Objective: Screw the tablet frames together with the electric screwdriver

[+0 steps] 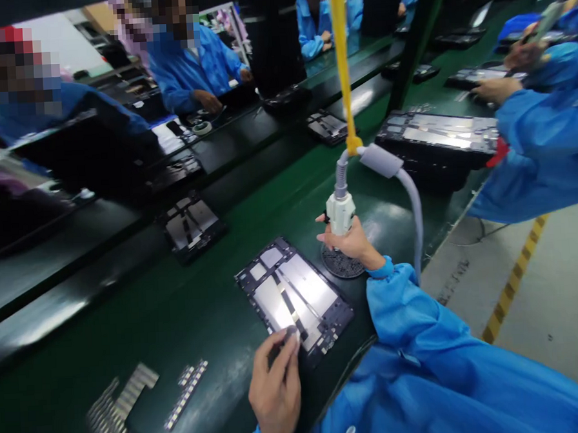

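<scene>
My right hand (352,242) is closed around a white corded electric screwdriver (340,212), hung by its grey cable from a yellow strap (342,65); its lower end is hidden. Just below is a round dark dish (340,263) of tiny parts. An opened tablet body (302,287) with silver plates and dark flat cables lies on the green bench, left of that hand. My left hand (276,388) is pinched over the tablet's near edge, fingertips around a small piece I cannot make out.
Striped metal strips (122,412) and a shorter row of small parts (186,393) lie at the lower left. Another opened tablet (190,225) sits farther back. A tablet on a dark stack (437,134) stands at right, beside a co-worker's blue sleeve (550,119).
</scene>
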Motion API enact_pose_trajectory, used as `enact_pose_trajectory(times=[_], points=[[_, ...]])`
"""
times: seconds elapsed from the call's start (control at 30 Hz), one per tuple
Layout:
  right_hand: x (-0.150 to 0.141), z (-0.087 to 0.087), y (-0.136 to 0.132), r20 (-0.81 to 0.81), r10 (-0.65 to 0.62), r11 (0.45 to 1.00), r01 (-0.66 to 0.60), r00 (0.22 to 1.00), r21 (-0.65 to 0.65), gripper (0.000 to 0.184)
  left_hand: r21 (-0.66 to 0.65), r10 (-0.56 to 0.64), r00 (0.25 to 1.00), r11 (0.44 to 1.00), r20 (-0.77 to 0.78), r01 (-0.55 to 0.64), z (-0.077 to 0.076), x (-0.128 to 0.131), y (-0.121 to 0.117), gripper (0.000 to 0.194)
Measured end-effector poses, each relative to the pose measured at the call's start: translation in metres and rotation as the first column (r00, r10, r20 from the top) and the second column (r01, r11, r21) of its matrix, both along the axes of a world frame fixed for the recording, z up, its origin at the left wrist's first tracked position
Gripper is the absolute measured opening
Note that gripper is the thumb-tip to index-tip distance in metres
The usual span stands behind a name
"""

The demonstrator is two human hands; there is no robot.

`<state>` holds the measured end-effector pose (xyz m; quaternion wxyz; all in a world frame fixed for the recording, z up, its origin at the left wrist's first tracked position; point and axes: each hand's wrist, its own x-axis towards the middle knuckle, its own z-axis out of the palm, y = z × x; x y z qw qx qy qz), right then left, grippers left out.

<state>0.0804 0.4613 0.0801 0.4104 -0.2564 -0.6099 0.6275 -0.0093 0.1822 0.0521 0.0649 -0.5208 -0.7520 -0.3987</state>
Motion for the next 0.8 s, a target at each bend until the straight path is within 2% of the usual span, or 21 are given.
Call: enact_pose_trajectory(times=[0.07, 0.13, 0.2, 0.27, 0.37, 0.6, 0.67, 0.8], points=[[0.000, 0.007, -0.003, -0.027, -0.036, 0.999, 0.036, 0.999, 0.019, 0.033, -0.055, 0.186, 0.969, 0.982, 0.165, -0.179, -0.001, -0.018, -0.004, 0.015], [-0.002, 0.017, -0.008, -0.093, -0.055, 0.997, 0.060, 0.994, 0.052, 0.033, -0.114, 0.325, 0.861, 0.946, 0.391, -0.305, -0.003, -0.034, -0.003, 0.023], [-0.007, 0.026, -0.017, -0.158, -0.010, 0.998, 0.020, 0.987, 0.063, 0.033, -0.169, 0.365, 0.723, 0.928, 0.586, -0.332, -0.002, -0.049, 0.001, 0.030], [-0.015, 0.033, -0.029, -0.193, 0.087, 0.995, -0.077, 0.977, 0.056, 0.033, -0.192, 0.325, 0.643, 0.944, 0.694, -0.270, 0.000, -0.059, 0.009, 0.031], [-0.030, 0.039, -0.052, -0.194, 0.223, 0.975, -0.217, 0.955, 0.051, 0.034, -0.183, 0.265, 0.636, 0.964, 0.724, -0.194, 0.003, -0.068, 0.023, 0.030], [-0.068, 0.049, -0.098, -0.143, 0.396, 0.917, -0.400, 0.907, 0.004, 0.034, -0.146, 0.246, 0.666, 0.968, 0.704, -0.203, 0.000, -0.084, 0.041, 0.018], [-0.079, 0.050, -0.107, -0.113, 0.425, 0.903, -0.429, 0.898, -0.009, 0.033, -0.154, 0.231, 0.638, 0.973, 0.735, -0.174, 0.000, -0.086, 0.041, 0.019], [-0.103, 0.042, -0.119, -0.063, 0.476, 0.878, -0.478, 0.877, -0.029, 0.030, -0.196, 0.225, 0.522, 0.974, 0.823, -0.111, 0.003, -0.093, 0.043, 0.026]])
